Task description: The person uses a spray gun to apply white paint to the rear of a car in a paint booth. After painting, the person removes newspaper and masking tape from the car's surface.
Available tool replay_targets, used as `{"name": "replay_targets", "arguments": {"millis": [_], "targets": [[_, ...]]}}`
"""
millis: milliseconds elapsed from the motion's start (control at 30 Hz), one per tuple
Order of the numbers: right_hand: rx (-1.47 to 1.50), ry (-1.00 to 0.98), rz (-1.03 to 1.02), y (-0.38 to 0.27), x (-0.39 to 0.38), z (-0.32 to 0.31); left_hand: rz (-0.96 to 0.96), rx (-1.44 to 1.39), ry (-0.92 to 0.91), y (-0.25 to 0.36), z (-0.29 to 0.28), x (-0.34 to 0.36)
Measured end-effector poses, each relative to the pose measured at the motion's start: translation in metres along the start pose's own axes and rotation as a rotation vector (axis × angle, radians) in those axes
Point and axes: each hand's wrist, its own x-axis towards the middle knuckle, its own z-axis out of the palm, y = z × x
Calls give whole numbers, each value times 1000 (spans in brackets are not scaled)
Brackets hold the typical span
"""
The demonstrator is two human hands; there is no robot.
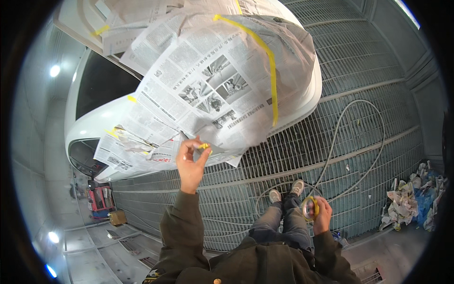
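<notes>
My left hand is raised in front of newspaper sheets that cover part of a white car, its thumb and fingers pinching a small piece of yellow tape. Lower right, my right hand grips a roll of yellow tape. A long yellow strip runs over the newspaper, and shorter pieces hold it along the left. Beside my left hand, the paper's lower edge hangs loose.
A grated floor surrounds my feet, with a looped hose across it. Crumpled paper and blue plastic are piled at the right. A red cart and a cardboard box stand at the left by the wall.
</notes>
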Motion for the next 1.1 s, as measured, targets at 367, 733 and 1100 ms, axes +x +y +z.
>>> {"name": "replay_targets", "arguments": {"millis": [367,733,1100], "targets": [[-1284,-293,-1860,-128,147,191,-127,-35,122,-2,10,-81],[-1305,-590,-1857,-187,141,303,-157,-62,224,0,-18,-119],[-1294,-212,-1339,-244,100,401,-33,-322,431,25,-7,8]]}}
